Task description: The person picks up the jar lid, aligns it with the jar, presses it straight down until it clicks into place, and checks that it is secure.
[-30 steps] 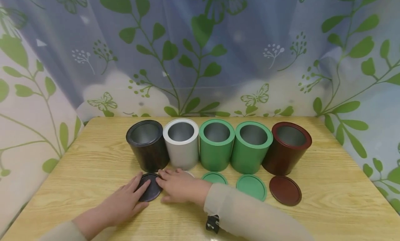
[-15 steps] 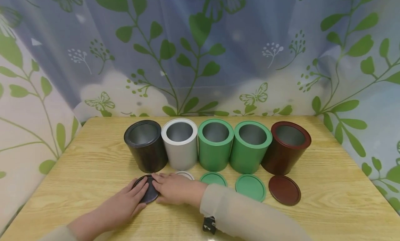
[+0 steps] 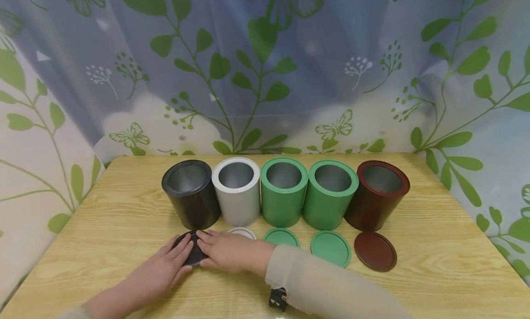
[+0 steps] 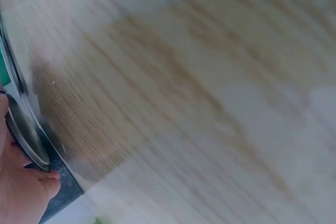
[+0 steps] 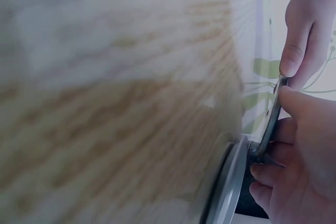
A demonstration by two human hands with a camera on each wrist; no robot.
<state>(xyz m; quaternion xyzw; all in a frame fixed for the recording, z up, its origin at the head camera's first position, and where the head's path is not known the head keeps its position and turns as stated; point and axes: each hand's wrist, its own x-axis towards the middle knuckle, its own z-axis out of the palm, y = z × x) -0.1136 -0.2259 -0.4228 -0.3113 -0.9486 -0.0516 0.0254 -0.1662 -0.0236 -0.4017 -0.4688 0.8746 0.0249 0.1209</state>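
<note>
A round black lid lies in front of the black can, partly covered by both hands. My left hand holds its left side, fingers over the top. From the right, my right hand holds the other side, its sleeve crossing the front of the table. In the right wrist view the lid shows edge-on, with the left thumb at one end and the right thumb and fingers around its rim. The left wrist view catches the lid beside the left fingers.
To the right, a white can, two green cans and a dark red can continue the row. White, green and dark red lids lie before them. A patterned curtain hangs behind the wooden table.
The left fingers have drawn together and come further over the black lid. The right hand has shifted slightly left, so more of the white lid shows. The cans stay in their row.
</note>
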